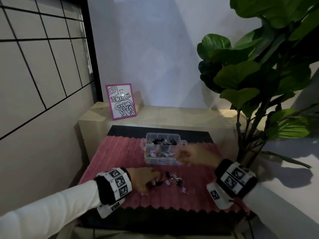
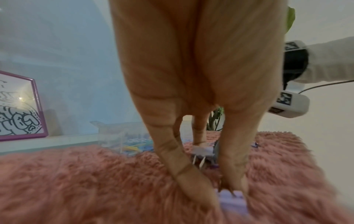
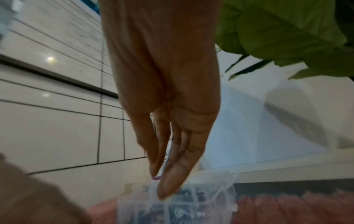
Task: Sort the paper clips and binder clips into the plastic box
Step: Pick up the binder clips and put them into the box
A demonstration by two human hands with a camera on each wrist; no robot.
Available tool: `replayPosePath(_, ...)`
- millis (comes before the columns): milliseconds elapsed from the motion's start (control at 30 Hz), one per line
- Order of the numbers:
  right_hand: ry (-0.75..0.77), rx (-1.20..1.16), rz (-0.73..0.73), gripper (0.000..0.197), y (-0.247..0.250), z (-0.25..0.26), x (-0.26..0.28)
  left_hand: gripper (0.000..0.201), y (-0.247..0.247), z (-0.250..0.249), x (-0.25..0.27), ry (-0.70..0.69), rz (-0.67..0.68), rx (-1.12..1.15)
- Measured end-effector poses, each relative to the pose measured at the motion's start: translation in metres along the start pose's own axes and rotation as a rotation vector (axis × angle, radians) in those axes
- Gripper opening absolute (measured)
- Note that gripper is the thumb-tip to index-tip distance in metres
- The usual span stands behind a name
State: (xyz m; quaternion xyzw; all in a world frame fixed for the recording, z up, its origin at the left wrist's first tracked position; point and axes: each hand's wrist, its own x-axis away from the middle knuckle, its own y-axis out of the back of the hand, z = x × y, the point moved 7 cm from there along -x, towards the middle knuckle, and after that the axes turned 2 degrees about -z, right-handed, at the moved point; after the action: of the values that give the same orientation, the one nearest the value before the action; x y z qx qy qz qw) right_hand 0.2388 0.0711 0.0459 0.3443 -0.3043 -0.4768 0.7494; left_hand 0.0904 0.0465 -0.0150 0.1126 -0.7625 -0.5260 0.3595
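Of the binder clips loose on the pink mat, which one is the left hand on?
The lilac binder clip at the near-left edge of the pile; the left hand pinches it, while the other loose clips lie untouched to its right.

Open rug (image 1: 110, 156) lies left of the plastic box (image 1: 163, 149); loose binder clips (image 1: 174, 178) crowd its near side, plant (image 1: 255, 80) leaves overhang right.

- The right hand (image 3: 162, 84) points down, fingers (image 3: 172, 178) drawn together over the clear plastic box (image 3: 210, 201).
- A small purple bit (image 3: 156, 178) shows between the fingertips; blur hides what it is.
- The box stands on a pink fuzzy mat (image 3: 287, 209).
- Green leaves (image 3: 287, 37) hang at upper right; a gridded wall (image 3: 57, 113) fills the left.
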Motion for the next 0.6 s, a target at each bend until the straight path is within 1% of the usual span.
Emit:
replayPosePath(67,0.037,0.16,0.083,0.018,-0.021,-0.004,0.016,0.055,0.0,0.0,0.002,-0.012,-0.013,0.019)
replayPosePath(100,0.045,0.214,0.112,0.024,-0.03,-0.007,0.021,0.056,0.0,-0.001,0.003,-0.014,-0.009,0.024)
replayPosePath(167,0.048,0.251,0.152,0.041,-0.047,-0.013,0.027,0.053,-0.001,0.0,0.005,-0.01,0.002,0.036)
replayPosePath(233,0.046,0.261,0.155,0.052,-0.06,-0.016,0.029,0.046,-0.002,0.002,0.005,-0.01,0.005,0.075)
replayPosePath(300,0.03,0.269,0.129,0.055,-0.07,-0.021,0.031,0.039,-0.003,0.006,0.004,-0.012,-0.013,0.127)
replayPosePath(367,0.01,0.266,0.07,0.054,-0.074,-0.024,0.032,0.035,-0.006,0.011,0.004,-0.01,-0.03,0.231)
replayPosePath(433,-0.003,0.24,0.033,0.049,-0.075,-0.026,0.032,0.032,-0.009,0.015,0.005,-0.008,-0.03,0.416)
replayPosePath(600,0.019,0.194,-0.046,0.025,-0.072,-0.031,0.031,0.038,-0.009,0.026,0.009,0.043,-0.039,0.636)
